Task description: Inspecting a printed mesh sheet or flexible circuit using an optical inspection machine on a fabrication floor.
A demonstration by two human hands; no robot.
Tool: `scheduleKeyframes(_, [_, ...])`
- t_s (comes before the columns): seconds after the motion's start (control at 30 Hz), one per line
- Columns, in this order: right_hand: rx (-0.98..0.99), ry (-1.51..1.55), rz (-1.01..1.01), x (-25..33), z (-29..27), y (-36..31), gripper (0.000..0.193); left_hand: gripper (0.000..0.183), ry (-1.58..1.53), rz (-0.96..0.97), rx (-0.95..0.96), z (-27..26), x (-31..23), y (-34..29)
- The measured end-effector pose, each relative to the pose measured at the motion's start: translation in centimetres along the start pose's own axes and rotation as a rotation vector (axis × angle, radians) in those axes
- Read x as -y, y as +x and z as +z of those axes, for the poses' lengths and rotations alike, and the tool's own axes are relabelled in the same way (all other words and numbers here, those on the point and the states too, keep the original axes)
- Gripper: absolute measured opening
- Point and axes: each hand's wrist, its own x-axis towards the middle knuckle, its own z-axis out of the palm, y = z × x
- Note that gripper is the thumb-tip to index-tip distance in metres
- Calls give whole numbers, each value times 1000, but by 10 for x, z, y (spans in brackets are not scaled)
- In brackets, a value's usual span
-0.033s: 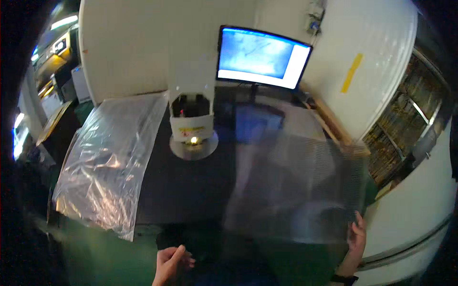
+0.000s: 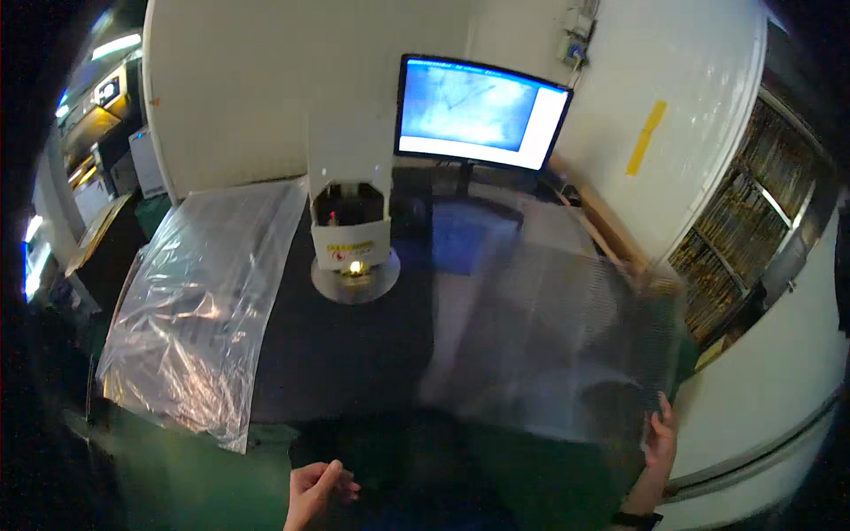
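A large see-through sheet (image 2: 531, 354) with a fine, faint pattern spreads over the right half of the black tabletop, its outline blurred. At its lower right edge my right hand (image 2: 660, 434) is closed, fingers against the sheet's border. My left hand (image 2: 320, 488) is below the table's near edge, left of the sheet and apart from it. Its fingers are curled with the thumb on top, and nothing shows in them. Behind the hands, a white optical device (image 2: 351, 243) stands over a round pale plate (image 2: 376, 281), with a small bright light beneath it.
Glossy clear plastic film (image 2: 190, 301) covers the table's left side. A lit monitor (image 2: 469, 111) stands at the back, near a long brown strip (image 2: 598, 217). White panels enclose the back and right; a rack (image 2: 753, 226) of upright, thin items is at the far right.
The view has shifted very slightly, and the see-through sheet's blurred near edge looks a little different. Both hands keep nearly the same place and pose.
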Motion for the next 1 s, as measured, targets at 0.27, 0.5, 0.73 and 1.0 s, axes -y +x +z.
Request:
scheduleKeyframes(0.27, [119, 368, 86, -63, 142, 21, 40, 19, -102, 74, 28, 7, -15, -17])
scheduleKeyframes(0.5, [32, 653, 192, -104, 270, 27, 31, 30, 28, 331, -217, -68, -9, -29])
scheduleKeyframes(0.73, [64, 778, 281, -113, 300, 38, 39, 78, 799, 598, -1267, -204, -40, 22])
scheduleKeyframes(1.0, [506, 630, 685, -92, 297, -3, 36, 74, 1083, 348, -1117, -211, -55, 60])
